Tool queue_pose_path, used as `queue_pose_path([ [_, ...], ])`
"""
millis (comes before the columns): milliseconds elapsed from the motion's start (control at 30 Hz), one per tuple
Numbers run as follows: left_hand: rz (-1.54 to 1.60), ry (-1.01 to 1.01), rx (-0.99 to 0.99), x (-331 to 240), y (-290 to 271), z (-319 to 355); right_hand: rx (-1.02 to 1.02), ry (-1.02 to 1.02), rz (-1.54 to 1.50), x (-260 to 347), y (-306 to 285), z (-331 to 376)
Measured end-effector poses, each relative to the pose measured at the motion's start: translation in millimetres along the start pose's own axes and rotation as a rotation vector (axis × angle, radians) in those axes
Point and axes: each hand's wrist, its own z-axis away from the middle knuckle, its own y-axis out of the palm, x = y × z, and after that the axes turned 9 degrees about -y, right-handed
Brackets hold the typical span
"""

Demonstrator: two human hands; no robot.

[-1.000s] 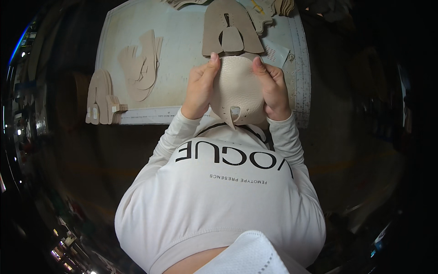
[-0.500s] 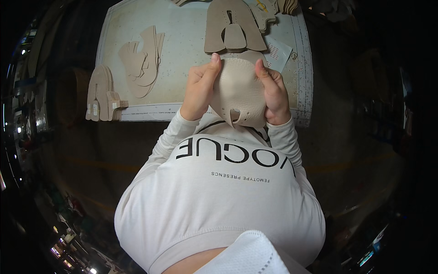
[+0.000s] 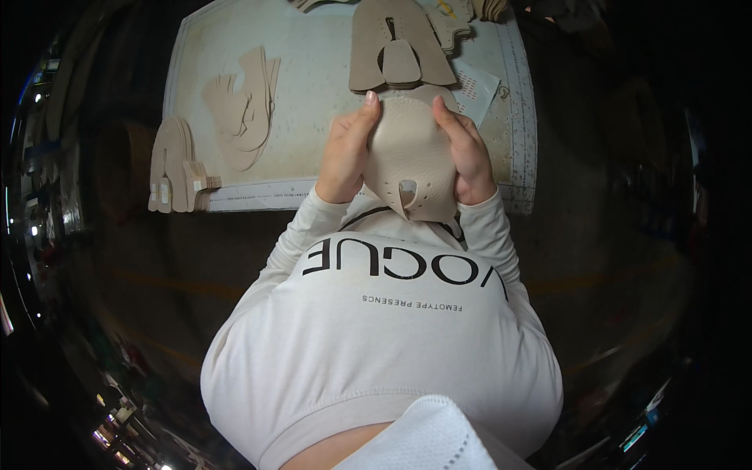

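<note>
Between my hands is a beige leather shoe-upper piece, curved, with a pebbled face, a cut-out slot and small punched holes at its near end. My left hand grips its left edge, thumb on top and fingers underneath. On the right edge, my right hand pinches it the same way. Just beyond my thumbs lies a stack of similar leather pieces, each with a slot, and a small tongue-shaped piece rests on it.
The pale table carries fanned curved pieces at left. Stacked cut pieces sit at its near left corner. At the far right are more stacked pieces with a yellow tie and a printed sheet.
The leather piece bends slightly more between my hands, and its near slot looks wider. My right thumb has shifted a little inward and up. The view has moved slightly.
</note>
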Motion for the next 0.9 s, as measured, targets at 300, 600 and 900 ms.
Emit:
queue_pose_path([
  [300, 0.124, -0.221, 0.052, -1, 1, -18, -0.039, 0.039, -0.066, 3, -1, -14],
  [600, -0.479, 0.321, 0.159, -21, -6, -46, 0.497, -0.355, 0.926, 41, -1, -49],
  [900, -0.567, 0.637, -0.101, -26, 7, -59, 0.668, -0.308, 0.908, 55, 17, -79],
])
